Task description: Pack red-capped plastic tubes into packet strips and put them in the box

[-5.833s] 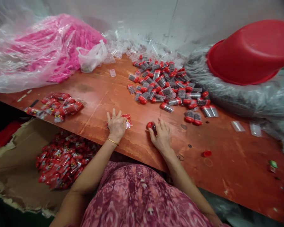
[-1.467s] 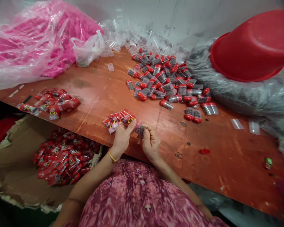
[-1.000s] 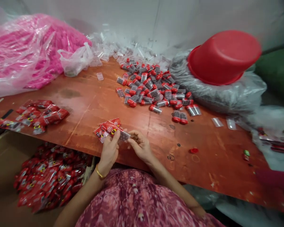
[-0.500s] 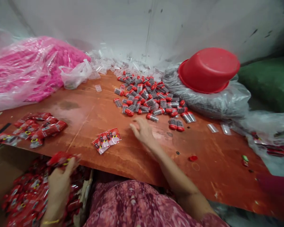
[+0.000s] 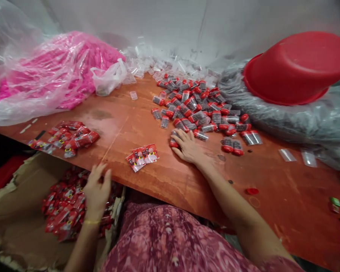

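Note:
My right hand reaches over the front edge of a heap of small clear containers with red caps and dark contents. Its fingers and thumb close round one red-capped container, partly hidden by them. At the table's front edge my left hand is held with fingers apart and nothing in it. Below it, a cardboard box holds many red packets. Between my hands, several red printed cards lie overlapping on the orange table.
More red packets lie at the table's left. Behind are a plastic-wrapped pink bundle and a pile of clear plastic pieces. An upturned red basin rests on a grey bag. A loose red cap lies at right.
My left hand has let go of a red packet over the box and is now empty. My right hand has moved to the heap and taken hold of a container. The view has shifted left.

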{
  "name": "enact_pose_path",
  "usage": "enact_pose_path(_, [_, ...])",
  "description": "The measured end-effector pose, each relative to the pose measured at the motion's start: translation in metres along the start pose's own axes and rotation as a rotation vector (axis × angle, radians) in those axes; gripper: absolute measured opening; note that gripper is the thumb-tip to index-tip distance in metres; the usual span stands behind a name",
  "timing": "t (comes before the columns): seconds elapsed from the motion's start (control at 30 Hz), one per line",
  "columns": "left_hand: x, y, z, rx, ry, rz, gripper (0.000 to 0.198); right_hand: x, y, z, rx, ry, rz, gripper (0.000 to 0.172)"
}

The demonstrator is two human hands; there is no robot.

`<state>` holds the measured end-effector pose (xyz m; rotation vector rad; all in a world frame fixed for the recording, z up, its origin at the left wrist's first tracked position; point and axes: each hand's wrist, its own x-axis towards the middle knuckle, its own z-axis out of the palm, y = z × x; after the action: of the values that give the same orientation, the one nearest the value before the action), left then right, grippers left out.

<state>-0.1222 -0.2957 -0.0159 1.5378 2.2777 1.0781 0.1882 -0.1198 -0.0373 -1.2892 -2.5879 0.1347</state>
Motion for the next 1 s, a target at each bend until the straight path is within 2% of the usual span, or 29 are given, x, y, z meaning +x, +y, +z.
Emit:
enact_pose_path(0.03, [0.009, 0.019, 0.015, 0.016, -0.020, 0.093, 0.035, -0.012, 0.001, -0.001, -0.004, -0.002, -0.017, 0.047])
enact_pose_path(0.1, [0.026, 0.053, 0.043, 0.085, -0.161, 0.268, 0.034, -0.035, 0.002, -0.003, -0.014, 0.001, -0.034, 0.048])
enact_pose_path(0.17, [0.037, 0.076, 0.067, 0.174, -0.294, 0.365, 0.037, -0.053, 0.000, -0.005, -0.028, 0.011, -0.030, 0.050])
enact_pose_path(0.27, [0.045, 0.088, 0.090, 0.293, -0.428, 0.392, 0.035, -0.073, -0.006, -0.005, -0.028, 0.068, 0.001, 0.049])
enact_pose_path(0.33, [0.045, 0.087, 0.098, 0.330, -0.440, 0.376, 0.029, -0.081, -0.012, -0.003, 0.001, 0.136, 0.029, 0.046])
enact_pose_path(0.47, [0.039, 0.082, 0.101, 0.323, -0.362, 0.360, 0.027, -0.084, -0.032, 0.000, 0.072, 0.264, 0.079, 0.037])
enact_pose_path(0.6, [0.036, 0.083, 0.099, 0.260, -0.328, 0.378, 0.026, -0.074, -0.059, -0.003, 0.147, 0.378, 0.045, 0.027])
enact_pose_path(0.7, [0.039, 0.087, 0.093, 0.177, -0.263, 0.329, 0.026, -0.062, -0.078, -0.007, 0.288, 0.429, 0.069, 0.022])
enact_pose_path(0.8, [0.042, 0.096, 0.083, 0.086, -0.220, 0.283, 0.029, -0.048, -0.095, -0.006, 0.561, 0.424, 0.222, 0.025])
enact_pose_path(0.9, [0.037, 0.108, 0.075, 0.013, -0.216, 0.285, 0.027, -0.032, -0.108, -0.002, 0.936, 0.350, 0.387, 0.028])
enact_pose_path(1.0, [0.027, 0.116, 0.074, -0.077, -0.204, 0.280, 0.026, -0.021, -0.114, 0.001, 1.251, 0.351, 0.433, 0.028])
